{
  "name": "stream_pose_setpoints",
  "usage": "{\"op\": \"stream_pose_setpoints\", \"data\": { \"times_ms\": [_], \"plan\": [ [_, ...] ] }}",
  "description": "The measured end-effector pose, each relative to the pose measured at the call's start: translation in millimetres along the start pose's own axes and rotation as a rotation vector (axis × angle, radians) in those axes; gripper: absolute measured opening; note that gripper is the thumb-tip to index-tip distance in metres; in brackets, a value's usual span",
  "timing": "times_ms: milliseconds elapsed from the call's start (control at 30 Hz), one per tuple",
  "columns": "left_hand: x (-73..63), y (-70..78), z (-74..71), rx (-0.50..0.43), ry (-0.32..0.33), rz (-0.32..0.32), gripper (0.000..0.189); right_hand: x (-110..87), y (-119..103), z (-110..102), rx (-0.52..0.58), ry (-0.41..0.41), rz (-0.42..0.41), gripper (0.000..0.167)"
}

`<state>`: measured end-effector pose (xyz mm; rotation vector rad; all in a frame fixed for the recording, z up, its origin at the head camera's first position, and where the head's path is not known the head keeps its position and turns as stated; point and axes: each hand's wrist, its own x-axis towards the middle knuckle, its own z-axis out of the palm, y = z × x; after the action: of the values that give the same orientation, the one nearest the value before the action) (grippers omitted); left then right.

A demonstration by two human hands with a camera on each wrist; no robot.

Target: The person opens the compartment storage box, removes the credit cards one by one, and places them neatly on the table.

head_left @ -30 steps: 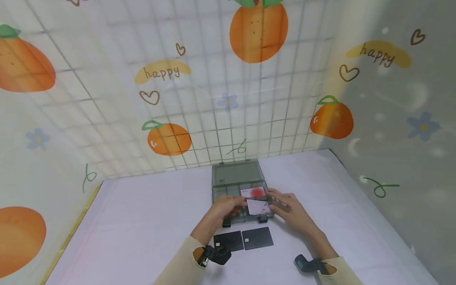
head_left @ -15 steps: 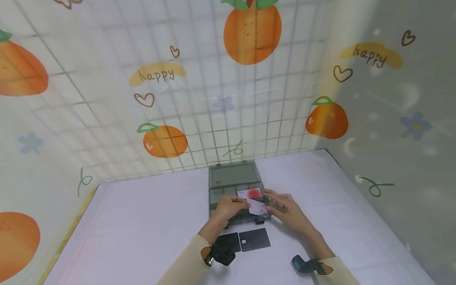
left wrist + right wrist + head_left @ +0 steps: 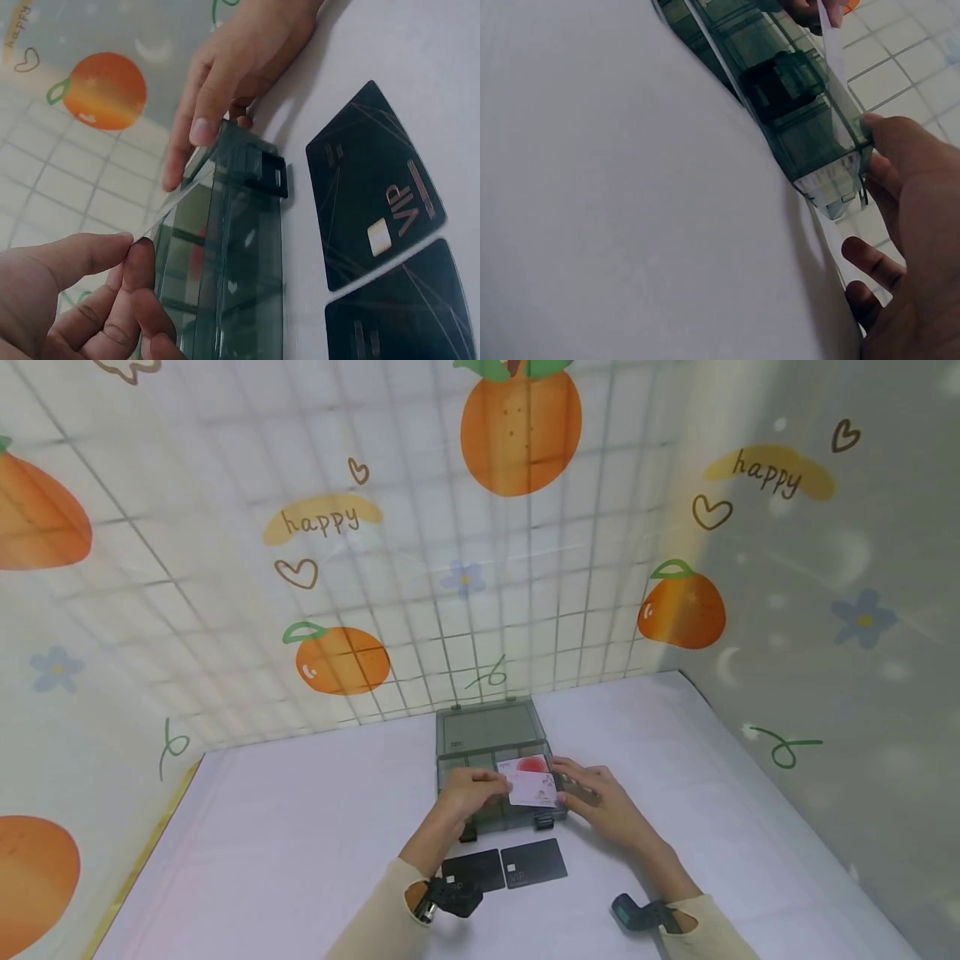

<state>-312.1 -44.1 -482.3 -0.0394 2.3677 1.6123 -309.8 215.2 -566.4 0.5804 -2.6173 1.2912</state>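
Observation:
A green-tinted clear divided box (image 3: pixel 491 814) stands with its lid (image 3: pixel 491 729) raised at the back. Between thumb and index finger, my left hand (image 3: pixel 467 792) pinches the left edge of a pale pink-white card (image 3: pixel 534 790) over the box's right part. The left wrist view shows this card edge-on, tilted at the box's rim. Behind it, a card with a red circle (image 3: pixel 531 765) lies in the back right part, partly covered. My right hand (image 3: pixel 615 802) touches the box's right side; its thumb (image 3: pixel 900 139) is at the top corner, the fingers loosely bent and extended.
Two black VIP cards lie side by side in front of the box, a right one (image 3: pixel 534 863) and a left one (image 3: pixel 476 868) partly behind the left wrist camera. Dark latches (image 3: pixel 543 821) stick out from the box's front. A printed curtain (image 3: pixel 420 568) hangs behind the white table (image 3: pixel 300 827).
The pale card, still in my left hand's pinch, has shifted a little left and levelled out, now overlapping the red-circle card more. My right hand stays at the box's side.

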Motion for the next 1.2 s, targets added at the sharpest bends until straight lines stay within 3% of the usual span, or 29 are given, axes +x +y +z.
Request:
{"op": "stream_pose_setpoints", "data": {
  "times_ms": [267, 633, 1200],
  "plan": [
    [-7.6, -14.4, -23.4, -0.017, 0.026, 0.014, 0.021, 1.2, 0.9, 2.5, -0.008, -0.015, -0.001, 0.051],
    [-26.9, -18.0, -51.9, -0.120, 0.047, 0.034, 0.032, 0.0, -0.8, 1.5, -0.030, -0.012, 0.040, 0.053],
    [-59.5, -43.9, -71.4, -0.213, 0.044, 0.021, 0.036, 0.1, -2.2, 0.3, -0.037, -0.007, 0.043, 0.053]
  ]
}}
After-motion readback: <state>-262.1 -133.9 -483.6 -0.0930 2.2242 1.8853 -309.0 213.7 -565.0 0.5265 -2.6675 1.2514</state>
